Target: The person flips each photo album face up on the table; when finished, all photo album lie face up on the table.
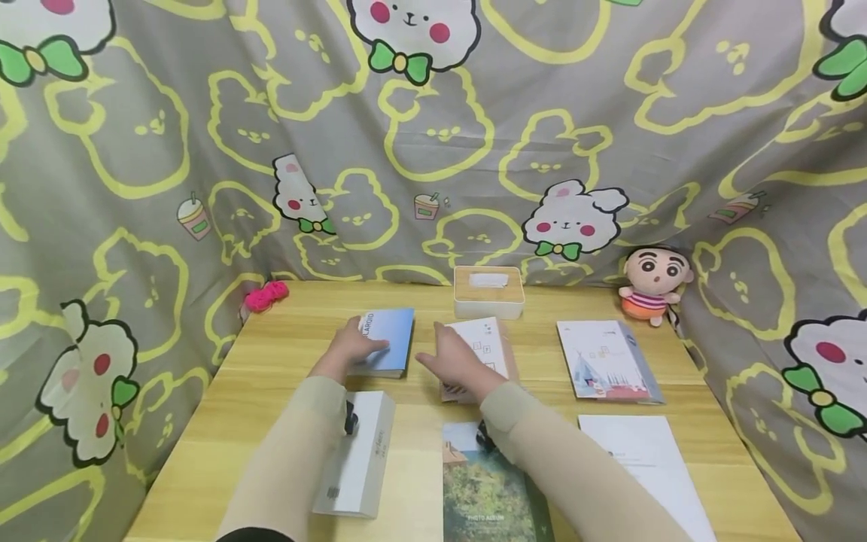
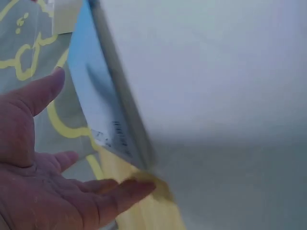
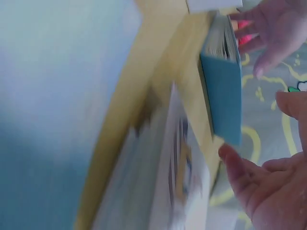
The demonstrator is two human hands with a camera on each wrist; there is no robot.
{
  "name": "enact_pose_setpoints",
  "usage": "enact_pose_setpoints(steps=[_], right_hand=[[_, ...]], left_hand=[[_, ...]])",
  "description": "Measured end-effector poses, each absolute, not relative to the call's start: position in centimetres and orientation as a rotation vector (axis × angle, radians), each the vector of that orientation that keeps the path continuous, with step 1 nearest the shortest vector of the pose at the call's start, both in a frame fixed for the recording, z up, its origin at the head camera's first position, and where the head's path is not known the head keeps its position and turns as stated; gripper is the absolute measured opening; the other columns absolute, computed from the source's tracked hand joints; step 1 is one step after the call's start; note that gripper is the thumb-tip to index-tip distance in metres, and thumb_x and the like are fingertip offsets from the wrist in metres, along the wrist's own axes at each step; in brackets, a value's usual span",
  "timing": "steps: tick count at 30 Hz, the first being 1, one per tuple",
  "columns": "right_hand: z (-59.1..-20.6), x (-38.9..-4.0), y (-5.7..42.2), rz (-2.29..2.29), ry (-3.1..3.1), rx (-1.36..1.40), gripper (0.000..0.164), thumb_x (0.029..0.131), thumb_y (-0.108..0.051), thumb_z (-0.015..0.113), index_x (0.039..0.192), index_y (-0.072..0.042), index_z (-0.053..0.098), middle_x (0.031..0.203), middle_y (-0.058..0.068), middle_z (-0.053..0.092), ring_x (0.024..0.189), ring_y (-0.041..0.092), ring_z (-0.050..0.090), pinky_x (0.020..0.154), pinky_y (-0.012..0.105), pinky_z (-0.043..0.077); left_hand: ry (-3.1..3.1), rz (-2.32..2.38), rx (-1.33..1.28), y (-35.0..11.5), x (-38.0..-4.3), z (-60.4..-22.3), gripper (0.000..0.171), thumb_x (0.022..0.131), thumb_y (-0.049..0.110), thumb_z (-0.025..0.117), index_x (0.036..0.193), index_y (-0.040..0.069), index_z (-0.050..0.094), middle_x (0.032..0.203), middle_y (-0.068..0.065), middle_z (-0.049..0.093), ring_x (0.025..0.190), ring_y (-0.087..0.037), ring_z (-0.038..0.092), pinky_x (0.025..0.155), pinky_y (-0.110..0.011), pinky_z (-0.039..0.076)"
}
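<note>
A blue album [image 1: 398, 339] lies at the back left of the table. My left hand [image 1: 348, 346] is at its left side, thumb extended over the cover in the head view. The left wrist view shows that hand's fingers [image 2: 115, 199] spread and loosely extended near the blue album's edge [image 2: 93, 86]. My right hand [image 1: 450, 360] hovers above the left part of a white album [image 1: 486, 339] with small printed frames. In the right wrist view, the right hand [image 3: 276, 191] has spread fingers, with the blue album [image 3: 223, 96] beyond it.
A white box [image 1: 362, 459] and a green photo album [image 1: 488, 482] lie nearer me. On the right are a tent-print album [image 1: 596, 361] and a white book [image 1: 637, 452]. Along the back stand a tissue box [image 1: 489, 301], a doll [image 1: 653, 286] and pink yarn [image 1: 266, 296].
</note>
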State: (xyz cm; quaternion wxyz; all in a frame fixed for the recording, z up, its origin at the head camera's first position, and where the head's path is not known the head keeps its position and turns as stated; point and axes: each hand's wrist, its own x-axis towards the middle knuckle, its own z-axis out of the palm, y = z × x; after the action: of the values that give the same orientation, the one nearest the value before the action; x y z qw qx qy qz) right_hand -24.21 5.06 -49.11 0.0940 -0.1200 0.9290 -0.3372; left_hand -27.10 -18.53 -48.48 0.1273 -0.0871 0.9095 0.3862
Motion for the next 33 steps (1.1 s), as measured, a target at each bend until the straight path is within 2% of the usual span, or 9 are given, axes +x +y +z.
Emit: enact_pose_setpoints(steps=[6,9,11,13,16,19,21,27,33], right_hand=[[-50.1,-24.6,2.5,-1.170,2.603,-0.342,0.078,0.106,-0.030,0.066,0.160,0.013,0.029,0.147,0.029,0.056,0.131,0.040,0.060,0.112,0.050,0.049],[-50.5,-24.6,1.7,-1.226,2.547,-0.287,0.068,0.108,-0.025,0.061,0.157,0.014,0.034,0.130,0.024,0.067,0.103,0.033,0.071,0.098,0.043,0.058],[-50.8,-24.7,1.4,-1.233,2.523,-0.283,0.053,0.109,-0.020,0.059,0.148,0.014,0.048,0.112,0.020,0.070,0.082,0.027,0.069,0.082,0.039,0.059],[-51.1,-24.7,1.0,-1.214,2.516,-0.307,0.039,0.109,-0.017,0.058,0.137,0.011,0.059,0.099,0.018,0.069,0.071,0.025,0.063,0.071,0.037,0.057],[-51.5,-24.7,0.5,-1.177,2.546,-0.333,0.031,0.109,-0.014,0.057,0.128,0.009,0.065,0.107,0.022,0.071,0.085,0.025,0.066,0.078,0.039,0.058],[-51.6,-24.5,0.0,-1.171,2.581,-0.301,0.039,0.108,-0.013,0.056,0.139,0.012,0.060,0.132,0.026,0.067,0.118,0.033,0.066,0.104,0.045,0.055],[-51.6,-24.4,-0.1,-1.174,2.593,-0.270,0.043,0.109,-0.012,0.056,0.143,0.013,0.056,0.142,0.027,0.062,0.132,0.037,0.060,0.113,0.049,0.048],[-51.3,-24.2,-0.4,-1.179,2.586,-0.251,0.038,0.109,-0.011,0.055,0.139,0.011,0.061,0.137,0.026,0.066,0.121,0.036,0.065,0.107,0.050,0.053],[-50.9,-24.3,-0.2,-1.282,2.564,-0.222,0.046,0.110,-0.014,0.053,0.150,0.009,0.052,0.151,0.025,0.055,0.141,0.039,0.052,0.117,0.051,0.043]], left_hand=[[2.661,1.043,-0.227,-18.3,-27.5,-49.1,0.096,0.091,0.028,0.083,0.162,-0.006,0.029,0.160,-0.035,0.037,0.146,-0.052,0.038,0.122,-0.061,0.032],[2.685,0.949,-0.182,-18.3,-27.7,-49.2,0.088,0.091,0.027,0.083,0.158,-0.007,0.038,0.159,-0.033,0.042,0.145,-0.051,0.041,0.121,-0.060,0.034],[2.691,0.907,-0.175,-18.1,-27.9,-49.3,0.084,0.091,0.028,0.084,0.156,-0.006,0.043,0.157,-0.031,0.046,0.143,-0.049,0.044,0.120,-0.058,0.037],[2.692,0.893,-0.184,-18.0,-27.9,-49.5,0.082,0.090,0.027,0.084,0.155,-0.006,0.045,0.156,-0.031,0.047,0.142,-0.049,0.046,0.119,-0.058,0.037],[2.681,0.921,-0.215,-18.0,-28.1,-49.7,0.083,0.090,0.027,0.084,0.155,-0.007,0.045,0.156,-0.031,0.046,0.143,-0.048,0.046,0.119,-0.057,0.037],[2.661,0.963,-0.234,-18.0,-28.3,-50.0,0.085,0.090,0.028,0.084,0.156,-0.006,0.043,0.157,-0.031,0.045,0.143,-0.048,0.045,0.120,-0.057,0.037],[2.650,0.985,-0.235,-18.0,-28.4,-50.1,0.085,0.090,0.028,0.085,0.156,-0.006,0.043,0.157,-0.031,0.045,0.143,-0.047,0.046,0.120,-0.056,0.037],[2.625,1.014,-0.254,-18.1,-28.2,-49.6,0.086,0.087,0.024,0.087,0.154,-0.008,0.044,0.156,-0.032,0.046,0.140,-0.047,0.048,0.118,-0.056,0.040],[2.560,1.130,-0.276,-18.3,-28.4,-49.4,0.086,0.091,0.027,0.083,0.156,-0.008,0.041,0.159,-0.032,0.042,0.143,-0.048,0.045,0.119,-0.056,0.038]])
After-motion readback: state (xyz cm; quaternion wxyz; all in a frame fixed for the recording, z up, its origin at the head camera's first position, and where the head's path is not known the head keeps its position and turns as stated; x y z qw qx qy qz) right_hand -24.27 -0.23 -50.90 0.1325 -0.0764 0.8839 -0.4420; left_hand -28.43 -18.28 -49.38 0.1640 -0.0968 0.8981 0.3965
